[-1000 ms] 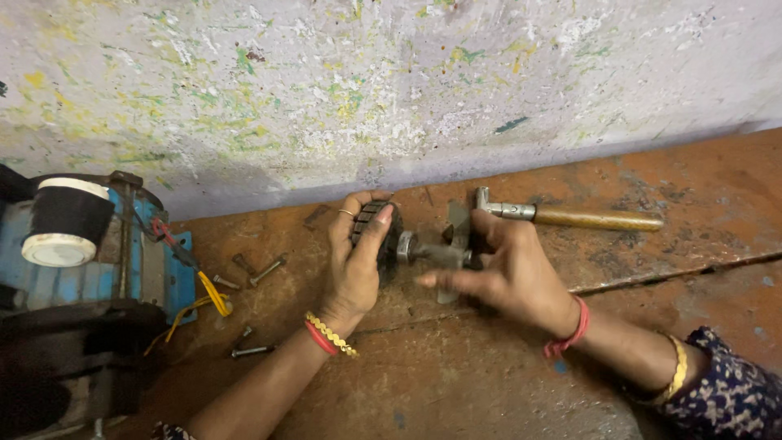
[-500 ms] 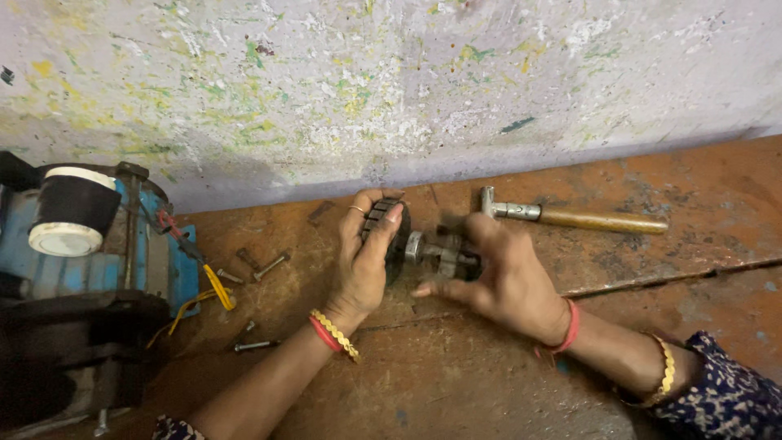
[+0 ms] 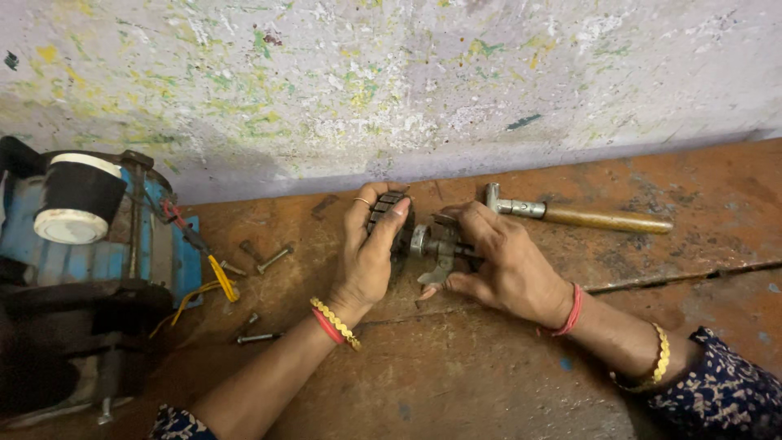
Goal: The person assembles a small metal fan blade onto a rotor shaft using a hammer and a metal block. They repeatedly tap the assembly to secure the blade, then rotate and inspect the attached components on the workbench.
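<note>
Both hands closed on a small metal assembly at the middle of the bench.

We find the left hand [image 3: 368,257] wrapped around a dark ribbed wheel [image 3: 389,216], thumb laid across its face. We find the right hand [image 3: 497,261] closed over the metal shaft piece [image 3: 436,244] that sticks out of that wheel, its fingers hiding the far end. The assembly sits low over the rusty bench [image 3: 489,375], close to the paint-spattered wall [image 3: 391,81]; we cannot tell whether it rests on the surface. A wooden-handled hammer [image 3: 582,216] lies just behind the right hand. Loose bolts [image 3: 273,259] lie left of the left hand, between it and a blue motor [image 3: 98,236] with yellow and red wires [image 3: 212,281] at the bench's left edge.
</note>
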